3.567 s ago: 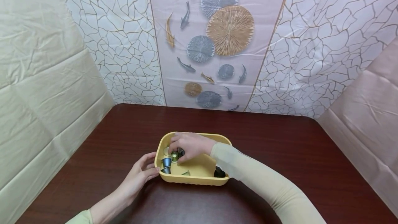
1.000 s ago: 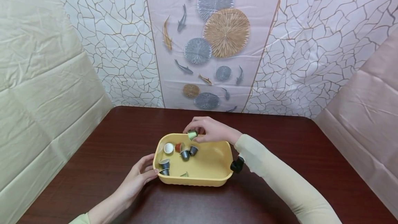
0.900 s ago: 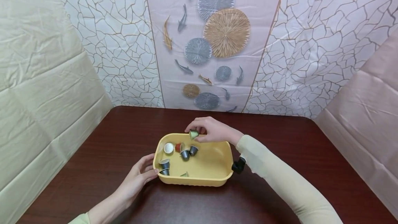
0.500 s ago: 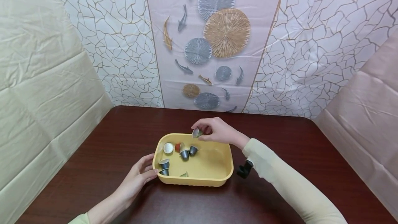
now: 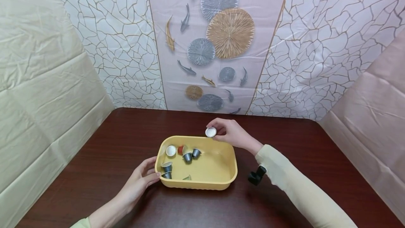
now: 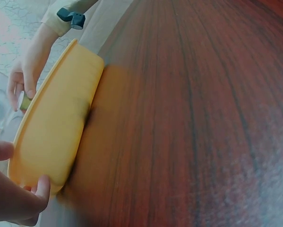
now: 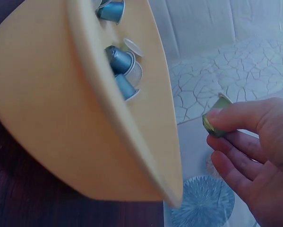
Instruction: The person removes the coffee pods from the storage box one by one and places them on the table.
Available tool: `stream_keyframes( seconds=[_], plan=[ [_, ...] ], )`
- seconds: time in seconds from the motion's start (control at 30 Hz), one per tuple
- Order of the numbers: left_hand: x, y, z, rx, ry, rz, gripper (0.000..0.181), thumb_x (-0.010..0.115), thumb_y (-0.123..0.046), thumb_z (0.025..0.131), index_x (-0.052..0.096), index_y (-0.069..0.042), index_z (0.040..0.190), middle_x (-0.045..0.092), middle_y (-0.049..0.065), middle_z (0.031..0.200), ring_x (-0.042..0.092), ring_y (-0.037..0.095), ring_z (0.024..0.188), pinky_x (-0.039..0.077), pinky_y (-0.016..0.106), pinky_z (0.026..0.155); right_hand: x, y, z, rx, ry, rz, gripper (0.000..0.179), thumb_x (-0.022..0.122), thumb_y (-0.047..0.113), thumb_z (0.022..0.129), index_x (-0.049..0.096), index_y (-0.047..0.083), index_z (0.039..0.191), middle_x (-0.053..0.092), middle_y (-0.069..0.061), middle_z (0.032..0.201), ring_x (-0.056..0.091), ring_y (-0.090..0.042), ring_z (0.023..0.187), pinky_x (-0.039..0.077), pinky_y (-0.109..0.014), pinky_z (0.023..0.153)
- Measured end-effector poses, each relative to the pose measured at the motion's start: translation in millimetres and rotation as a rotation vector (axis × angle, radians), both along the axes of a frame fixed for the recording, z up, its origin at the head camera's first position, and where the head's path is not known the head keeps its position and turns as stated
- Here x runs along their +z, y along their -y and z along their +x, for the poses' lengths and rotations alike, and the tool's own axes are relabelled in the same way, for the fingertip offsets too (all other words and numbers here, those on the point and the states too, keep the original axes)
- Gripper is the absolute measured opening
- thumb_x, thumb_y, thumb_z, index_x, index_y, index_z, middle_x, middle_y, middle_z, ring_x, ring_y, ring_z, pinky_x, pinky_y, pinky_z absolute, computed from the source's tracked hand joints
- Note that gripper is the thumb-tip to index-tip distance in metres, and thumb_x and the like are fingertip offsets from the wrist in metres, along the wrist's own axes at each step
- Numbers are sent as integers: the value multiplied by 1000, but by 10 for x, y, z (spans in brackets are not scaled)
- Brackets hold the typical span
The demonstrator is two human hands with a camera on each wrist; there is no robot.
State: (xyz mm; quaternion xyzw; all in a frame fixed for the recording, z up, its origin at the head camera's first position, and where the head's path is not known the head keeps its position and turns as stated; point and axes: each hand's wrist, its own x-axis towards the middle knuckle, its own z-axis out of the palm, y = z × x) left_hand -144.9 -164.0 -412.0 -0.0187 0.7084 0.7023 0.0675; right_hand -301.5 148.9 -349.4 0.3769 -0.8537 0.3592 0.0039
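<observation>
My right hand (image 5: 235, 133) pinches a green coffee capsule (image 7: 217, 124) between thumb and fingers, over the back rim of a yellow bin (image 5: 218, 185). The capsule's pale lid faces the head camera. At the bin's left end my left hand (image 5: 139, 178) grips the wall, thumb on the rim and fingers against the outside. Inside lie a capsule with its white lid up (image 5: 171, 151), a red capsule (image 5: 180, 150), dark capsules (image 5: 187, 157) beside it, blue-grey capsules (image 5: 167, 166) at the left wall and a pale green one (image 5: 187, 177) near the front.
The bin stands on a dark red-brown wooden table (image 5: 133, 129). A patterned cloth (image 5: 126, 45) hangs behind the table, with plain cloths at both sides. A small black device (image 5: 257, 176) is worn on the right wrist.
My right hand lifted the green capsule out of the bin, then moved right along the back rim. The capsule turned until its lid faced the head camera. The left hand stayed put.
</observation>
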Motion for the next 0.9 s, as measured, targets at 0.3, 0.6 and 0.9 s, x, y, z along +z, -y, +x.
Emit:
stream_keyframes(
  seconds=[0.3,0.6,0.9],
  plan=[
    [-6,2,0,-3,0,2,61,57,-1,92,33,-1,148,41,21,147,53,21,120,51,20,89,-59,-161,-26,-107,6,8,40,76,7,84,64,13,122,71,-4,111,69,-17,95,58,-31,83],
    [-10,3,1,-2,-1,3,61,57,-1,92,33,-1,148,41,21,147,53,20,120,50,19,89,-144,-329,-81,-178,15,3,41,79,5,81,68,11,120,72,-6,110,69,-18,93,57,-33,83],
    [-8,-6,5,3,0,5,60,57,-1,92,34,-1,148,41,21,147,52,21,122,50,20,90,-215,-555,-119,-251,-19,16,43,81,5,78,69,11,118,73,-4,111,67,-22,100,54,-41,89]
  ],
)
